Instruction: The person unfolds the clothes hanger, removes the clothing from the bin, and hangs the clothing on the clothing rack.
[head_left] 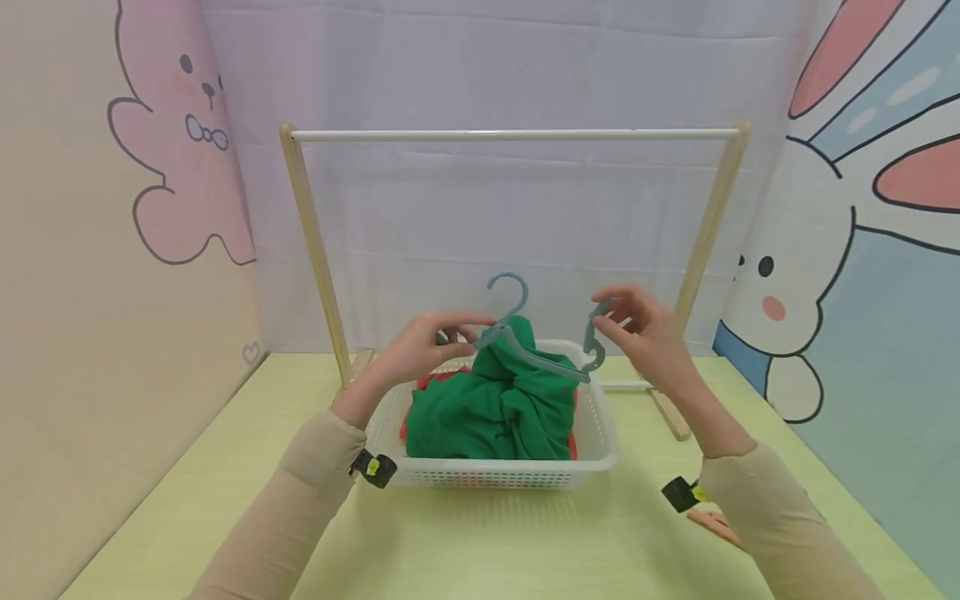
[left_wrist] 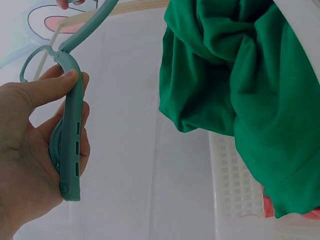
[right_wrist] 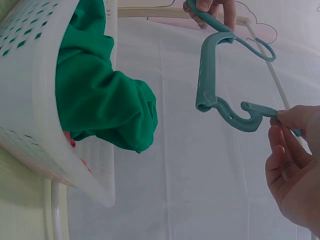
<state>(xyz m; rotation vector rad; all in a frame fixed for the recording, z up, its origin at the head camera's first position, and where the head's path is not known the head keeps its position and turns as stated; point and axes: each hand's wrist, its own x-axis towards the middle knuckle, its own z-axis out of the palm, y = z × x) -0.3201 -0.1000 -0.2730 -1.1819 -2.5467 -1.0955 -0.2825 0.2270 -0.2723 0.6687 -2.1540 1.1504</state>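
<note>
A teal folding plastic hanger (head_left: 546, 362) is held above the basket, its hook pointing up. My left hand (head_left: 420, 348) grips one arm of it near the hook; the left wrist view shows the thumb (left_wrist: 55, 89) on the slotted side. On the other side, my right hand (head_left: 651, 337) pinches the hinged end piece (right_wrist: 260, 110) between thumb and fingers, and this piece bends away from the hanger's arm. Behind and below the hanger, a green garment (head_left: 487, 417) lies bunched in the white plastic basket (head_left: 603, 433). Red cloth (head_left: 403, 427) shows beneath it.
A rack with a white top bar (head_left: 517, 135) and wooden posts (head_left: 318, 258) stands behind the basket. An orange-pink object (head_left: 716, 527) lies on the yellow table (head_left: 480, 550), partly hidden by the right sleeve. Walls with cartoon figures flank the table.
</note>
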